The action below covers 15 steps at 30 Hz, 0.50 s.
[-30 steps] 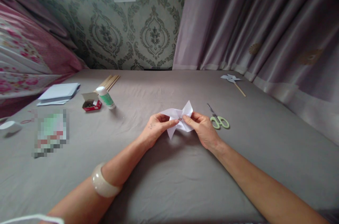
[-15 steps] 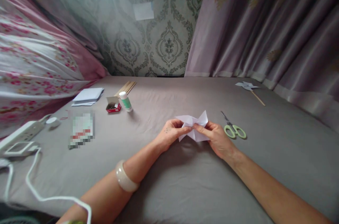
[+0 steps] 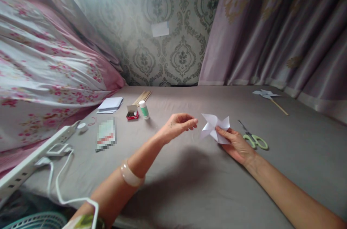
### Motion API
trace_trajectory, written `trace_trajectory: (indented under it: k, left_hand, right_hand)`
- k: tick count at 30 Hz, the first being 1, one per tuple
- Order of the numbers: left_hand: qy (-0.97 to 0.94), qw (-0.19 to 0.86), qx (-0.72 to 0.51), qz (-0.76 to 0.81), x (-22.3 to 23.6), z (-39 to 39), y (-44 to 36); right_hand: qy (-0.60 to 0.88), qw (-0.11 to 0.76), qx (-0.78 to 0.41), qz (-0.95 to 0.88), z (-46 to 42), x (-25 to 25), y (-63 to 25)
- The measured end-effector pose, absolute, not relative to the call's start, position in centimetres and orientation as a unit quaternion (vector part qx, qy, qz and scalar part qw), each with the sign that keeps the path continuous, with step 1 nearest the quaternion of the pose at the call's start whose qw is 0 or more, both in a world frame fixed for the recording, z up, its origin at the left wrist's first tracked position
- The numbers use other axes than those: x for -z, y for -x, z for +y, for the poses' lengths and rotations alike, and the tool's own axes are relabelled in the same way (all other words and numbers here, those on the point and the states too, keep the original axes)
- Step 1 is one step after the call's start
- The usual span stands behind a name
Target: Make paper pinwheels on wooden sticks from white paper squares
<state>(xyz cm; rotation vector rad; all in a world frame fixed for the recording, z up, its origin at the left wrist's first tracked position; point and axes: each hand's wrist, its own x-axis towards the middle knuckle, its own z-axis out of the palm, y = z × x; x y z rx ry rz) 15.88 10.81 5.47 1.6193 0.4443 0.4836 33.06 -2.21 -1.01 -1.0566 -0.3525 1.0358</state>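
A white paper pinwheel [image 3: 214, 134] with folded, curved blades is pinched in my right hand [image 3: 237, 146], thumb on its centre and fingers behind. My left hand [image 3: 179, 126], with a pale bangle [image 3: 131, 175] on the forearm, hovers just left of the pinwheel without touching it. Its fingers are loosely curled with a gap to the thumb, and no object shows in them. Close by my right hand, green-handled scissors [image 3: 256, 140] lie on the grey cloth [image 3: 173, 185].
A finished pinwheel on a stick [image 3: 267, 94] lies at the far right. Toward the left are a glue stick [image 3: 144, 110], a small red box [image 3: 132, 114] of dark bits, wooden sticks [image 3: 142, 98], white paper [image 3: 110, 104], a blurred packet [image 3: 106, 134] and a power strip [image 3: 35, 158] with cables.
My left hand has let go of the pinwheel and drawn off to its left. My right hand holds it alone, its blades now turned more toward me. The view has shifted left and upward.
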Motion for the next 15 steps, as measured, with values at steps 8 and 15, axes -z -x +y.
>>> trace_trajectory:
  k: [8, 15]
  left_hand:
    - [-0.690, 0.441, -0.475, 0.322, -12.1, 23.0, -8.5]
    - [-0.754, 0.303, -0.289, 0.506, -8.8, 33.4, -5.9]
  right_hand:
    - [0.476, 0.706, -0.506, -0.138, -2.4, 0.7, -32.7]
    - [0.474, 0.702, -0.517, -0.120, -2.3, 0.6, -32.6]
